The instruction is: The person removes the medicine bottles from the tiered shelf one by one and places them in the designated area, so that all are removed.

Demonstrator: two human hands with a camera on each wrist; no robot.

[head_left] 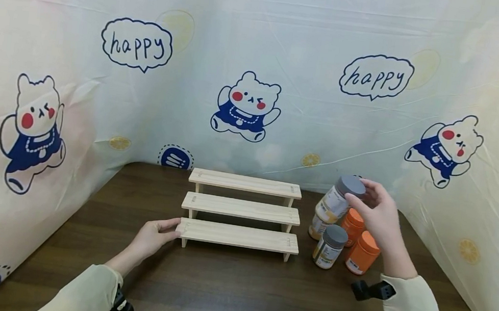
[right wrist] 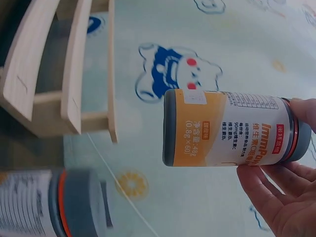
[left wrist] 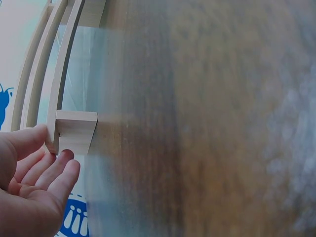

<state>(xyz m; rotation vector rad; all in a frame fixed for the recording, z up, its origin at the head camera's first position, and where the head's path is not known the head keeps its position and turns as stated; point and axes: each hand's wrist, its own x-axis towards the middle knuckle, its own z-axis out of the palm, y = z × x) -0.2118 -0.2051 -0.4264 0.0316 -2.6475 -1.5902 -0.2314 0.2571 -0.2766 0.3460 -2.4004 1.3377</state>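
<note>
A three-step wooden shelf rack (head_left: 237,236) stands on the dark wooden table. My left hand (head_left: 152,239) pinches the left end of its lowest step, thumb on top and fingers at the end and underside in the left wrist view. On the right, my right hand (head_left: 380,214) holds a grey-lidded supplement bottle (right wrist: 224,129) by its lid, between thumb and fingers. This bottle is tilted in the head view, above another white-and-yellow bottle (head_left: 316,228) that it partly hides. A second grey-lidded bottle (head_left: 329,249) stands in front, beside two orange bottles (head_left: 363,254).
The brown table (head_left: 234,292) runs back to a pale printed curtain (head_left: 300,115) that surrounds it on the back and sides. The bottle group stands close to the rack's right end. Black camera straps (head_left: 372,290) sit on both wrists.
</note>
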